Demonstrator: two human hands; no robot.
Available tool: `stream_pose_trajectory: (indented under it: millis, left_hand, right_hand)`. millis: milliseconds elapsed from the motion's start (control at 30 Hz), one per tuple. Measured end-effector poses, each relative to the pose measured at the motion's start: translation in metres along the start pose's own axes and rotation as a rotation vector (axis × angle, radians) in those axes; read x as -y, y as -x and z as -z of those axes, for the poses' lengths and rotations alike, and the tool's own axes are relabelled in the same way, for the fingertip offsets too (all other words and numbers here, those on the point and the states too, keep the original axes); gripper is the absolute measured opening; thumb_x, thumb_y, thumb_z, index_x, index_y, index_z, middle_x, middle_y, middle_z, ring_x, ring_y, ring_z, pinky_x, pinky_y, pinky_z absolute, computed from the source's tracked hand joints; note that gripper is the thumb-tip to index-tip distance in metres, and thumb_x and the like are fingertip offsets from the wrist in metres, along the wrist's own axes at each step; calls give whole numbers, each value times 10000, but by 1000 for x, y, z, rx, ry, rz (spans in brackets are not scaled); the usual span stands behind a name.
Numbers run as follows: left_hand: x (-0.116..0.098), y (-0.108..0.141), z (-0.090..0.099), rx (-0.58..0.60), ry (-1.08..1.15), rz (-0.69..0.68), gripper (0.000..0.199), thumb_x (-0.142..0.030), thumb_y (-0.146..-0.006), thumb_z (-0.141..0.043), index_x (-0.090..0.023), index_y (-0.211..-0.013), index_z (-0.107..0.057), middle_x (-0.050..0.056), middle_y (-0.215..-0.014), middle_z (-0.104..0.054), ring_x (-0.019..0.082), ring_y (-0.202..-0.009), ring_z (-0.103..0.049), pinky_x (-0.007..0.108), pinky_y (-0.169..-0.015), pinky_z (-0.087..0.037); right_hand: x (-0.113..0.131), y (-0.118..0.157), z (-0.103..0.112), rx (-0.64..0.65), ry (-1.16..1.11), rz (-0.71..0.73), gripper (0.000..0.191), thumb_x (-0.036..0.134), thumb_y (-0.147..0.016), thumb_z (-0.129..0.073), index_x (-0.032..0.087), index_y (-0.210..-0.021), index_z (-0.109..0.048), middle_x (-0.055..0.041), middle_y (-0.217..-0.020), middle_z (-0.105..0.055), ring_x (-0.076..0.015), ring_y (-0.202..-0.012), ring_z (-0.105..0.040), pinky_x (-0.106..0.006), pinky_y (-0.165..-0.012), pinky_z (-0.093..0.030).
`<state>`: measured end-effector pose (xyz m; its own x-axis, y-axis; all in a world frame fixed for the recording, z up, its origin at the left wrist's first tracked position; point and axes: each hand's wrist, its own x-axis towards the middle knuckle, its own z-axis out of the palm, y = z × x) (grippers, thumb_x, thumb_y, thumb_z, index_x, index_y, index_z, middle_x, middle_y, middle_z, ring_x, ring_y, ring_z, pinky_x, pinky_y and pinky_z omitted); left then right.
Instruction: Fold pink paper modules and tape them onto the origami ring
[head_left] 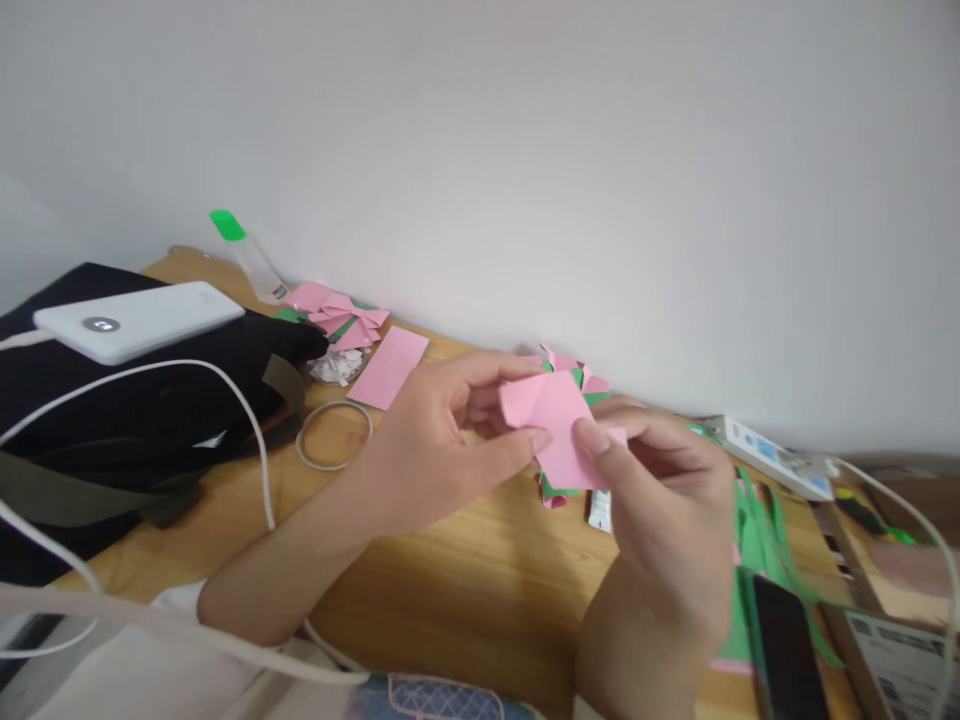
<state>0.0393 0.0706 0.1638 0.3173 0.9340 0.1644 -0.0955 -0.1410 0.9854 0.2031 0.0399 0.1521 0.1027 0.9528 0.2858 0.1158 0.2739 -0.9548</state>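
Note:
A folded piece of pink paper [562, 440] is held up above the wooden table, between both hands. My left hand [442, 440] pinches its left side, thumb in front and fingers behind. On the right side, my right hand [660, 490] grips the paper with the thumb pressed on its face. Behind the paper, partly hidden, lies a pink and green folded paper piece [562, 365]. A small white tube [600, 510] shows just under the paper, near my right hand.
At the left, a white power bank [142, 320] with a cable rests on a black bag [247, 360]. Near the wall are a green-capped bottle [259, 265], pink and green folded papers [341, 315] and a pink sheet [390, 368]. A phone [787, 645] and power strip [772, 458] lie right.

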Motion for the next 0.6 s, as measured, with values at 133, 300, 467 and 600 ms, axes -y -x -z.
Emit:
stream_pose_trajectory:
  millis: [133, 300, 467, 600]
  left_hand:
    - [-1, -1, 4, -46, 77, 64, 211, -173, -726, -699, -172, -932, -653, 14, -750, -700, 148, -650, -665, 226, -572, -542]
    - [2, -3, 7, 39, 97, 46, 51, -140, -761, -667, -175, -799, -668, -16, -655, -689, 106, -557, -640, 170, -483, -487]
    - [4, -2, 7, 68, 80, 2, 97, -133, -790, -632, -194, -833, -693, -7, -723, -717, 116, -611, -669, 173, -512, -496]
    - [2, 1, 6, 87, 14, -10, 108, -135, -795, -615, -203, -830, -692, -8, -757, -719, 131, -674, -679, 186, -549, -503]
  right_hand:
    - [1, 1, 2, 41, -17, -63, 82, 261, -792, -699, 240, -715, -680, 38, -619, -607, -89, -529, -535, -246, -481, -430]
    - [2, 4, 1, 16, -1, -70, 41, 268, -790, -701, 245, -756, -697, 32, -620, -639, -94, -512, -554, -242, -471, -453]
    - [1, 5, 0, 10, 7, -54, 44, 236, -801, -687, 267, -813, -716, 33, -657, -677, -96, -525, -580, -232, -478, -474]
    - [3, 6, -3, 19, 9, -36, 70, 210, -786, -696, 264, -820, -724, 29, -697, -698, -89, -559, -590, -203, -474, -467]
